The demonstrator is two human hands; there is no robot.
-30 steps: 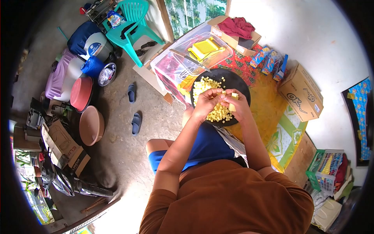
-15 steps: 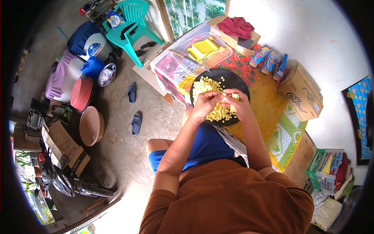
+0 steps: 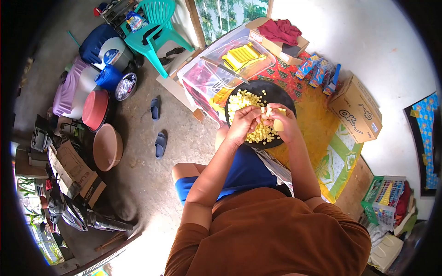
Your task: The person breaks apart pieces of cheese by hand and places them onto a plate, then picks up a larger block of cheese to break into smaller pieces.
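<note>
My left hand [image 3: 245, 123] and my right hand [image 3: 286, 125] meet over a round black tray [image 3: 282, 97]. In the curled fingers of my right hand is a pale yellow food piece [image 3: 278, 125], possibly potato. My left fingertips pinch at its cut end, where small pale bits show between both hands. What lies exactly under the left fingers is partly hidden. Many small pale yellow cubes [image 3: 261, 134] lie heaped on the tray's left and near side, below my hands.
Beyond the tray, a clear plastic box [image 3: 216, 54] bears a yellow slicer [image 3: 242, 57] and a knife [image 3: 221, 69]. A cardboard box [image 3: 354, 109] and blue packets [image 3: 317, 73] stand to the right. Slippers [image 3: 160, 145], basins [image 3: 108, 147] and a green chair [image 3: 159, 41] are on the left.
The pale yellow piece has tilted downward in my right hand. More small bits show between my fingertips. The tray and its heap look the same.
</note>
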